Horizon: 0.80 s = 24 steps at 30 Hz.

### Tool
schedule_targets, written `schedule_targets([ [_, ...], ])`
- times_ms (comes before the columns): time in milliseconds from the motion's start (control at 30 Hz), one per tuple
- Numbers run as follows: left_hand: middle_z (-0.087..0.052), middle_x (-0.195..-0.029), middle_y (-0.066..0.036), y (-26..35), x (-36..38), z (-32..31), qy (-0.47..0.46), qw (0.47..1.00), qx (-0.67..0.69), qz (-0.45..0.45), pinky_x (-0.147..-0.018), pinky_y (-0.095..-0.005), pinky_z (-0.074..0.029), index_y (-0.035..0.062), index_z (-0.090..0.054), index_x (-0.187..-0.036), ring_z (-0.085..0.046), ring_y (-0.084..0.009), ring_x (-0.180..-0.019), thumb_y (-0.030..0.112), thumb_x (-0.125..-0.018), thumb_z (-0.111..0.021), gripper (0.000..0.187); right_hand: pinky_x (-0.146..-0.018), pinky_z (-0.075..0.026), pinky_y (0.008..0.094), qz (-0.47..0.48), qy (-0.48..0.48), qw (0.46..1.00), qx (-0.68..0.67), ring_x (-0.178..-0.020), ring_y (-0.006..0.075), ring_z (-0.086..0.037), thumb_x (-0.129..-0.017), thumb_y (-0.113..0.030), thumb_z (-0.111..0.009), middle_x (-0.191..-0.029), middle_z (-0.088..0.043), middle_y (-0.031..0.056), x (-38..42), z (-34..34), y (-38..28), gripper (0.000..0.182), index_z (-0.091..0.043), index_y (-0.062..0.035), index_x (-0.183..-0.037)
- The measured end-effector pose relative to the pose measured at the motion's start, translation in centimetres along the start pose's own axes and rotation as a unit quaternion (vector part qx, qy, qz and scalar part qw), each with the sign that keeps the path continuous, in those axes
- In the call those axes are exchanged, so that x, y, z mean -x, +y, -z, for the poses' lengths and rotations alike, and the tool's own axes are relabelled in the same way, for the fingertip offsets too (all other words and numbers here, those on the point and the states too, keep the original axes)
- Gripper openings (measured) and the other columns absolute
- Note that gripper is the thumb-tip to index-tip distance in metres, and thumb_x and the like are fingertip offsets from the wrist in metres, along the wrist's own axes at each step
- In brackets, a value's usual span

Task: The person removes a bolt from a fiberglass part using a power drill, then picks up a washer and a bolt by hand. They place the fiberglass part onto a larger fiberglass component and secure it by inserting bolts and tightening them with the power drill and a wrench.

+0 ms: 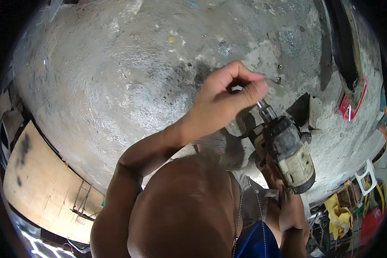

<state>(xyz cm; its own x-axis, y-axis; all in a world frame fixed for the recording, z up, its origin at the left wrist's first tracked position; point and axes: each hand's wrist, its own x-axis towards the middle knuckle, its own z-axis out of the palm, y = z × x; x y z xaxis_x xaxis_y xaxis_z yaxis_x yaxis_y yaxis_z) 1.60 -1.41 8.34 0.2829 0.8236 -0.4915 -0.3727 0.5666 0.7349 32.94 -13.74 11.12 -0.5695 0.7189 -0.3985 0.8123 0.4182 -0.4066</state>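
My left hand (228,92) reaches in from the left, with thumb and index finger pinched together just above the tip of a power drill (290,155). What it pinches is too small to make out; a thin dark piece (274,79) shows beside the fingertips. The drill has a worn cream and black body and a metal chuck, which points up towards that hand. Mostly hidden behind the drill, my right hand (266,167) is wrapped round its handle. Beneath both hands lies a rough grey concrete floor (94,77).
A long dark trough-like piece (344,43) lies at the upper right, near a red basket (348,103). A pale wooden board (43,185) is at the lower left. Lower right are a white plastic frame (366,177) and yellow cloth (339,217). Another person's arm (383,127) shows at the right edge.
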Motion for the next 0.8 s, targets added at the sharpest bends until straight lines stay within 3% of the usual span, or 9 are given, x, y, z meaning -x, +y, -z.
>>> schedule_targets([
  [233,-0.061,-0.121,-0.006,-2.3,-1.2,1.4,0.082,0.991,0.088,0.061,-0.092,-0.0293,-0.045,0.0089,-0.059,-0.097,-0.056,-0.0113,-0.103,0.024,-0.099,-0.059,0.015,-0.079,-0.048,0.0331,0.015,-0.003,1.0,0.013,-0.1,0.0223,-0.059,-0.091,-0.03,-0.06,-0.124,-0.057,0.0085,0.7,-0.6,0.2,0.049,-0.05,-0.0066,-0.133],
  [433,-0.058,-0.11,-0.003,-2.7,-2.0,2.2,0.145,0.983,0.077,0.082,-0.087,-0.0326,-0.051,0.0055,-0.059,-0.118,-0.058,-0.0146,-0.105,0.042,-0.1,-0.056,0.041,-0.08,-0.049,0.0336,0.039,-0.039,0.997,0.055,-0.101,0.0228,-0.059,-0.091,-0.031,-0.06,-0.126,-0.057,0.0087,1.5,-2.0,1.5,0.05,-0.049,-0.0071,-0.134],
  [467,-0.058,-0.11,-0.003,-2.7,-2.0,2.2,0.154,0.98,0.087,0.087,-0.087,-0.0324,-0.051,0.0056,-0.059,-0.118,-0.059,-0.0146,-0.104,0.043,-0.1,-0.055,0.041,-0.096,-0.047,0.0407,0.019,-0.008,0.999,0.043,-0.125,0.0227,-0.052,-0.092,-0.037,-0.058,-0.14,-0.05,0.0084,2.1,-3.0,1.5,0.057,-0.044,-0.0147,-0.142],
  [567,-0.057,-0.11,-0.003,-2.5,-1.4,1.4,0.146,0.983,0.075,0.088,-0.086,-0.0318,-0.051,0.0057,-0.059,-0.118,-0.059,-0.0143,-0.101,0.042,-0.101,-0.053,0.04,-0.103,-0.045,0.0373,0.07,0.009,0.993,0.095,-0.133,0.0164,-0.044,-0.093,-0.036,-0.057,-0.146,-0.044,0.0085,0.3,-1.5,0.8,0.059,-0.039,-0.0185,-0.146],
  [633,-0.057,-0.109,-0.003,-2.6,-1.4,1.3,0.13,0.987,0.049,0.077,-0.085,-0.0316,-0.051,0.0058,-0.059,-0.118,-0.058,-0.0141,-0.1,0.041,-0.102,-0.052,0.039,-0.102,-0.045,0.0375,0.056,-0.001,0.998,0.019,-0.131,0.0197,-0.047,-0.093,-0.037,-0.058,-0.142,-0.048,0.0075,0.2,-1.3,0.8,0.054,-0.045,-0.0199,-0.143],
  [700,-0.057,-0.108,-0.003,-2.9,-1.4,1.4,0.072,0.994,0.057,0.06,-0.085,-0.031,-0.05,0.0059,-0.059,-0.117,-0.057,-0.0128,-0.1,0.038,-0.103,-0.05,0.036,-0.095,-0.049,0.0387,-0.022,0.005,0.998,-0.067,-0.117,0.0251,-0.058,-0.092,-0.038,-0.06,-0.126,-0.061,0.0069,1.5,-2.2,0.7,0.045,-0.056,-0.0187,-0.133],
  [767,-0.058,-0.111,-0.004,-2.3,-1.2,1.1,0.065,0.994,0.064,0.063,-0.087,-0.0302,-0.049,0.0072,-0.059,-0.112,-0.056,-0.0122,-0.102,0.036,-0.104,-0.05,0.031,-0.094,-0.049,0.0391,-0.012,0.021,0.997,-0.072,-0.116,0.0256,-0.059,-0.092,-0.038,-0.061,-0.125,-0.062,0.0069,1.5,-2.0,0.7,0.044,-0.057,-0.0185,-0.132],
  [800,-0.06,-0.112,-0.003,-2.1,-1.0,0.9,0.056,0.995,0.073,0.045,-0.093,-0.0282,-0.042,0.0075,-0.059,-0.105,-0.052,-0.0101,-0.102,0.031,-0.102,-0.054,0.024,-0.094,-0.049,0.0393,-0.008,0.025,0.997,-0.071,-0.115,0.0258,-0.059,-0.092,-0.037,-0.061,-0.124,-0.062,0.0069,1.1,-1.7,0.6,0.044,-0.058,-0.0183,-0.131],
])
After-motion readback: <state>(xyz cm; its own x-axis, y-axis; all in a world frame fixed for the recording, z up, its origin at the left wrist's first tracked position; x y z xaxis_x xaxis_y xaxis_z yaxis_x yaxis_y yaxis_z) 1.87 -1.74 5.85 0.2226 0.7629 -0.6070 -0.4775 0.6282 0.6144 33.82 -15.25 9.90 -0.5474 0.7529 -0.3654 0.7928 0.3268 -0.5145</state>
